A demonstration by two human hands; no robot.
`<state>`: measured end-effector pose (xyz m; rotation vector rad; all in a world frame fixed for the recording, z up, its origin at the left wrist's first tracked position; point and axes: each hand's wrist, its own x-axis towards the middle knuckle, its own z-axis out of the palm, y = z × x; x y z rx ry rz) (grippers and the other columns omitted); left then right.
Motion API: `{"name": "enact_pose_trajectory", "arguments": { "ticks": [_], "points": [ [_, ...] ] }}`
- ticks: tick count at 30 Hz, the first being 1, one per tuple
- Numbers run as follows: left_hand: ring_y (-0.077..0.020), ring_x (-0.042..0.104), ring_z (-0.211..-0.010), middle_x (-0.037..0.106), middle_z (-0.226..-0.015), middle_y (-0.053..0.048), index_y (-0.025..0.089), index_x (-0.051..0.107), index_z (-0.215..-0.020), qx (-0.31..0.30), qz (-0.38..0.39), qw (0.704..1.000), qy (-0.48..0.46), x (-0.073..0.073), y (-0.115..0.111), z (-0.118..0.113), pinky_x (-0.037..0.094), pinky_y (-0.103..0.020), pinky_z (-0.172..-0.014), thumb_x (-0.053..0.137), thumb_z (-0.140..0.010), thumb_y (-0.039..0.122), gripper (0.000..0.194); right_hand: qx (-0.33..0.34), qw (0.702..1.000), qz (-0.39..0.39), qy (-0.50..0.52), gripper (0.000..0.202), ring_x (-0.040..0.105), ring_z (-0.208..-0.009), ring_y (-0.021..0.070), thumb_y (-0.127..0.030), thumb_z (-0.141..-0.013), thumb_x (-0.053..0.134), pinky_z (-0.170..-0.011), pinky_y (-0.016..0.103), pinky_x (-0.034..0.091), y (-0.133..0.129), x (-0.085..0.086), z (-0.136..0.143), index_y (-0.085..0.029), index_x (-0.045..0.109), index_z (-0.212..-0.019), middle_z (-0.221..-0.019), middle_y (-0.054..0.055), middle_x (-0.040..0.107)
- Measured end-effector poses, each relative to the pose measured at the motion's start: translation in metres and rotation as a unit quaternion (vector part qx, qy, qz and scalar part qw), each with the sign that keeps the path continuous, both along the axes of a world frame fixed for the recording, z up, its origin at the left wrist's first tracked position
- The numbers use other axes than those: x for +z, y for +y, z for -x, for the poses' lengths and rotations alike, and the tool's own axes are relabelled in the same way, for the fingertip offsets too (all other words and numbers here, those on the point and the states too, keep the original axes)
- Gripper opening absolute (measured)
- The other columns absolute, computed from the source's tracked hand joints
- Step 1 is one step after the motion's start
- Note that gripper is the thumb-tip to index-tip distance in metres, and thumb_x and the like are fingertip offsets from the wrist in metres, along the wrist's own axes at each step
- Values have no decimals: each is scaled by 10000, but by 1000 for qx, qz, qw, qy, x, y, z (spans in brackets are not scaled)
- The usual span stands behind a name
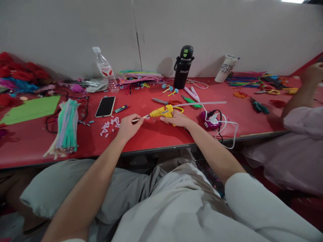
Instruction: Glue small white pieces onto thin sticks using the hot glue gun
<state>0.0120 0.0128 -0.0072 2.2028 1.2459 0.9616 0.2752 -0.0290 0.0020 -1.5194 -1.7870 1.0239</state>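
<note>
My right hand (pixel 176 119) is wrapped round the grip of a yellow hot glue gun (pixel 161 112), its nozzle pointing left. A long translucent glue stick (pixel 209 103) runs out from the back of the gun. Between the fingertips of my left hand (pixel 130 126) is pinched a thin pale stick (pixel 136 120) with a small whitish piece at its tip. That tip is at the nozzle; whether they touch I cannot tell. Left of this hand lie many small pale lilac pieces (pixel 107 127), loose on the red table (pixel 151 137).
A phone (pixel 105 106), a lighter (pixel 121 108) and a pipe cleaner bundle (pixel 67 126) lie to the left. Behind stand a water bottle (pixel 106 70) and a black flask (pixel 183 69). Scissors (pixel 166 102) and a purple power strip with cables (pixel 210 120) are nearby. Another person's arm (pixel 300 90) is at right.
</note>
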Motion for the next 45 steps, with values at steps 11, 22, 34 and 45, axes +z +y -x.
{"name": "enact_pose_trajectory", "arguments": {
  "ticks": [11, 22, 34, 45],
  "points": [
    [-185, 663, -768, 711, -793, -34, 185, 669, -795, -6, 3, 1000, -21, -3, 0, 1, 481, -267, -732, 569, -851, 396, 240, -25, 999, 22, -7, 450, 527, -593, 115, -635, -742, 680, -492, 223, 426, 0, -2, -3, -223, 594, -900, -734, 0, 597],
    [-182, 663, -773, 708, -794, -34, 183, 667, -790, -11, 8, 999, -32, -2, -1, 0, 488, -262, -736, 575, -856, 394, 239, -33, 999, 27, -21, 524, 532, -605, 124, -665, -752, 658, -500, 231, 431, -1, 2, -1, -243, 604, -1057, -787, 13, 605],
    [-169, 636, -718, 687, -745, -25, 181, 660, -772, 3, 4, 999, -45, -1, 0, 2, 474, -261, -696, 569, -856, 397, 249, -39, 999, 18, -29, 518, 519, -573, 133, -673, -746, 658, -507, 260, 430, -4, 3, -1, -250, 630, -1044, -748, 6, 610],
    [-157, 610, -625, 660, -650, -23, 185, 650, -739, 31, 35, 994, -94, 4, 0, 2, 477, -257, -617, 567, -852, 421, 274, -82, 989, -107, -52, 476, 611, -784, 197, -577, -761, 690, -712, 313, 474, 1, -4, -13, -187, 659, -1033, -893, 50, 671]
  ]
}}
